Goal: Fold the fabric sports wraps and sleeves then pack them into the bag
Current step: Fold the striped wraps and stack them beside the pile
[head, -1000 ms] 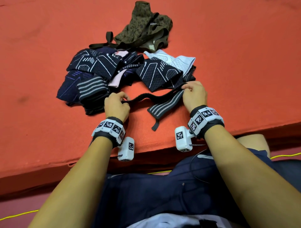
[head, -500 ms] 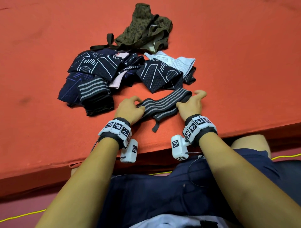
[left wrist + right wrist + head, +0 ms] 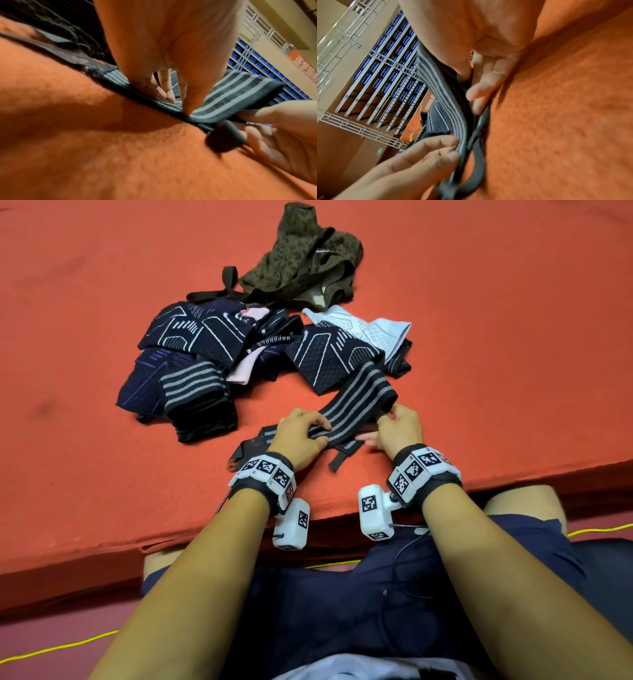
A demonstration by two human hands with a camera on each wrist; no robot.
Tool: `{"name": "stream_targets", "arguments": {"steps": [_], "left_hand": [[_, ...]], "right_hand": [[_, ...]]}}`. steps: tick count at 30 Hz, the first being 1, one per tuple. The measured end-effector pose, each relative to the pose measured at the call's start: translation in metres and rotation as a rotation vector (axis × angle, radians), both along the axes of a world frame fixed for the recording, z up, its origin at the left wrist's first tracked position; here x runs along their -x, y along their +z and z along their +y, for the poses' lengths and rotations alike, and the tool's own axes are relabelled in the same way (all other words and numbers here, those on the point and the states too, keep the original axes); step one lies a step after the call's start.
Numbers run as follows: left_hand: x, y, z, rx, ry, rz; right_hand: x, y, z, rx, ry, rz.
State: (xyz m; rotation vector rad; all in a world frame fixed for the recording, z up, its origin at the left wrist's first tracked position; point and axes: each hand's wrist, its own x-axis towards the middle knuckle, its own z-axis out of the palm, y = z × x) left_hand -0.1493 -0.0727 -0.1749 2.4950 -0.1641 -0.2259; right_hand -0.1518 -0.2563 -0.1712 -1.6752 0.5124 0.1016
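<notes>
A black wrap with grey stripes (image 3: 356, 402) lies near the front edge of the orange mat (image 3: 479, 371). My left hand (image 3: 301, 436) holds its fold down between thumb and fingers; in the left wrist view the thumb tip (image 3: 188, 108) presses on the striped wrap (image 3: 231, 94). My right hand (image 3: 397, 429) pinches the wrap's right end, which is raised off the mat. The right wrist view shows the wrap (image 3: 440, 94) held between thumb and fingers (image 3: 481, 86). A thin black strap (image 3: 339, 460) hangs from the wrap. An olive patterned bag (image 3: 308, 258) lies at the back.
A pile of dark patterned sleeves (image 3: 205, 347) lies between the bag and my hands, with a folded striped wrap (image 3: 195, 402) at its left front and a white sleeve (image 3: 370, 330) at its right. The mat's front edge (image 3: 342, 515) runs just under my wrists.
A second ago the wrap was stretched between both hands, then it lay flat under them. Now my right hand has lifted the right end while the left hand holds the fold.
</notes>
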Motion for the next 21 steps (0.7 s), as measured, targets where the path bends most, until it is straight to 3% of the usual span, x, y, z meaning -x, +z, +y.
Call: {"name": "stream_targets", "arguments": {"steps": [4, 11, 17, 21], "left_hand": [[-0.001, -0.002, 0.001, 0.04, 0.023, 0.018], [0.007, 0.002, -0.01, 0.05, 0.023, 0.045], [0.01, 0.003, -0.014, -0.055, 0.002, 0.056], [0.007, 0.005, -0.011, 0.066, 0.075, 0.126]], "right_hand": [[-0.011, 0.005, -0.02, 0.168, -0.152, -0.174], [-0.02, 0.03, -0.035, 0.213, -0.165, -0.355], [-0.005, 0.003, -0.003, 0.422, 0.219, -0.311], [0.004, -0.008, 0.002, 0.415, 0.241, -0.213]]}}
